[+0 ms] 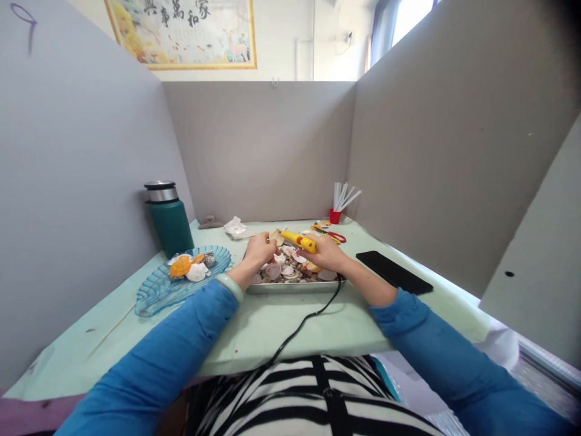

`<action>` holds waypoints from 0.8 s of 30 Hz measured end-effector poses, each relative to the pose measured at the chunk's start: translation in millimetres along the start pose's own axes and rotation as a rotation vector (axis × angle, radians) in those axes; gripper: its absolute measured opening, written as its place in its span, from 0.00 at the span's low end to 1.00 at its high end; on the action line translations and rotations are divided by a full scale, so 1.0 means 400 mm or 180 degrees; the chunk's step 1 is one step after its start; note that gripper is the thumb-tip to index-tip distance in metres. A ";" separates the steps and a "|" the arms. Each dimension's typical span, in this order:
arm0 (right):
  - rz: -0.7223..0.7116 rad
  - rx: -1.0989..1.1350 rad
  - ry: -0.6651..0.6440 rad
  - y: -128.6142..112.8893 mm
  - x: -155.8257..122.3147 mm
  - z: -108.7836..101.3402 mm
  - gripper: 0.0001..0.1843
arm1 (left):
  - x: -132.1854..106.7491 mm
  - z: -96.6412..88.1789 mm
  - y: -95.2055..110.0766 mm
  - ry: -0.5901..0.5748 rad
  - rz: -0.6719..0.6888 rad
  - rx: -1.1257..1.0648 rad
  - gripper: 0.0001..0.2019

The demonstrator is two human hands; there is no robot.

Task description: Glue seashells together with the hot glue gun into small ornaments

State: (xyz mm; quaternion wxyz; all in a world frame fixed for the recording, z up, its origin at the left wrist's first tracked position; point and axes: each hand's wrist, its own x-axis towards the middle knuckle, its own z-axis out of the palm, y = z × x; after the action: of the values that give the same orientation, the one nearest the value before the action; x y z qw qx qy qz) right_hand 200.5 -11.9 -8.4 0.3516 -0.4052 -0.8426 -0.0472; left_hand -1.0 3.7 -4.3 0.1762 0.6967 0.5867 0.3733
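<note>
Over the table [327, 342] with its pale green cover, our left hand [260, 251] pinches a cream-coloured, flat shell [275, 237] between thumb and fingers. Our right hand [327, 253] is wrapped around a yellow glue gun [299, 241], its tip pointing at the shell; we cannot tell whether the two touch. Both hands are above a shallow silver metal tray [295, 288] filled with mixed white and brownish shells [288, 270]. From the gun, a thin black cord [294, 335] runs across the table toward us. To our left, a translucent blue, scalloped dish [152, 304] bears orange and white shells [180, 266], with a teal bottle [171, 227] just behind it. To our right lies a flat black rectangular pad [394, 272].
</note>
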 end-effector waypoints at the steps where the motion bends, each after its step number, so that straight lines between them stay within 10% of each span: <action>1: -0.0006 0.0002 0.0000 0.001 0.000 0.000 0.16 | 0.001 0.001 -0.001 -0.0010 -0.0004 0.0016 0.07; 24: -0.0032 -0.0009 0.0000 0.002 0.000 0.002 0.17 | -0.003 0.001 0.002 -0.0062 -0.0033 0.0136 0.08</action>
State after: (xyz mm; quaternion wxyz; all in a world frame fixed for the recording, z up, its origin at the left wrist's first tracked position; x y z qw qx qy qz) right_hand 200.6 -11.0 -9.2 0.3508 -0.4014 -0.8446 -0.0501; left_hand -0.2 2.3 -4.3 0.1689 0.7009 0.5963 0.3530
